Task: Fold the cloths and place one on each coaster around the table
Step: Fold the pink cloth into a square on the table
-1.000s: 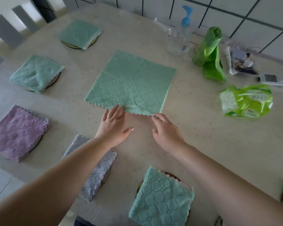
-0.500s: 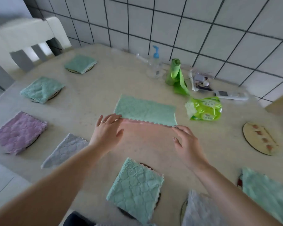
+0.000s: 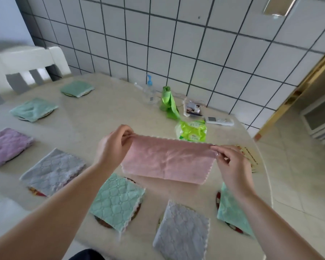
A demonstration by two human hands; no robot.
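Head view shows the left hand (image 3: 112, 147) and right hand (image 3: 231, 166) each pinching a top corner of the half-folded cloth (image 3: 167, 160), held above the table (image 3: 105, 117) centre. The person should bring the corners together squarely, then carry it to the bare coaster (image 3: 250, 156) at three o'clock.

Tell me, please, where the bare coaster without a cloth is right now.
In the head view, the bare coaster lies at the table's right edge, partly hidden behind the right hand, below the white remote.
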